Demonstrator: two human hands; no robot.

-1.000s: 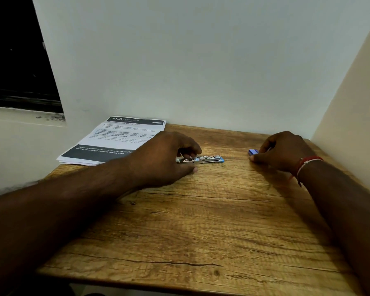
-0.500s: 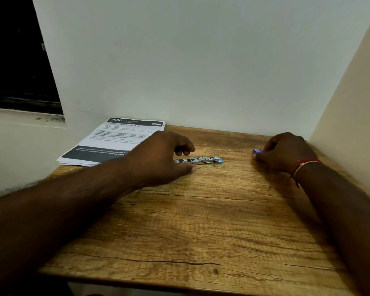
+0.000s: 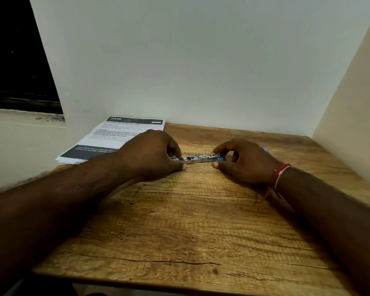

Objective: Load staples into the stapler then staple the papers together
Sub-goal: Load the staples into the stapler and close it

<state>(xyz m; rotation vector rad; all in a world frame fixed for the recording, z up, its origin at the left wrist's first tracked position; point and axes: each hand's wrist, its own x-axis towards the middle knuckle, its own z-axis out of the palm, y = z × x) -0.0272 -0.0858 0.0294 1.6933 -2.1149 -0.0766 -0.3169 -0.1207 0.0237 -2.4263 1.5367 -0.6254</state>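
A small blue and metal stapler (image 3: 198, 159) lies opened out flat on the wooden table (image 3: 201, 221), between my two hands. My left hand (image 3: 152, 155) grips its left end, thumb in front and fingers curled over it. My right hand (image 3: 246, 162) pinches its right end between the thumb in front and the index finger behind. A small blue staple box (image 3: 264, 148) peeks out behind my right hand. The stack of printed papers (image 3: 113, 136) lies at the table's back left corner, partly hidden by my left hand.
White walls close the table in at the back and on the right. A dark window opening (image 3: 15, 60) with a ledge is at the left. The papers overhang the table's left edge a little.
My right hand has left the blue staple box and moved left to the stapler's right end. My left hand has stayed on the stapler's left end.
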